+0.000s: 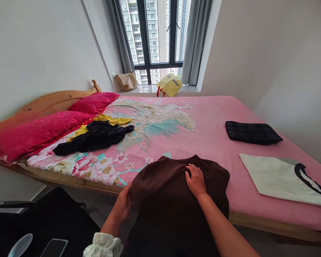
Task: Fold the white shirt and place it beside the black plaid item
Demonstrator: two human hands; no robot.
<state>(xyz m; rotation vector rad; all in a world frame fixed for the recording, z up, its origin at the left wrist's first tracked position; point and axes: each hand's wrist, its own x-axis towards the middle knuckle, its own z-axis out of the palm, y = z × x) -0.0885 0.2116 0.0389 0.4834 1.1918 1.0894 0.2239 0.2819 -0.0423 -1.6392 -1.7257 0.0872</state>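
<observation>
A dark brown shirt (166,192) lies over the bed's front edge, its lower part hanging toward me. My left hand (124,201) holds the shirt's left side, with the fingertips hidden by the cloth. On the upper right of the shirt, my right hand (196,180) rests palm down with its fingers stretched out. To the right on the bed are a folded black checked cloth item (253,132) and a flat cream garment with black trim (275,178).
Black clothing (96,137) and a yellow garment (113,119) lie in a heap near the red pillows (42,130). A phone (54,248) and a white cup (20,245) are at lower left. A yellow bag (169,85) and a paper bag (127,81) stand by the window.
</observation>
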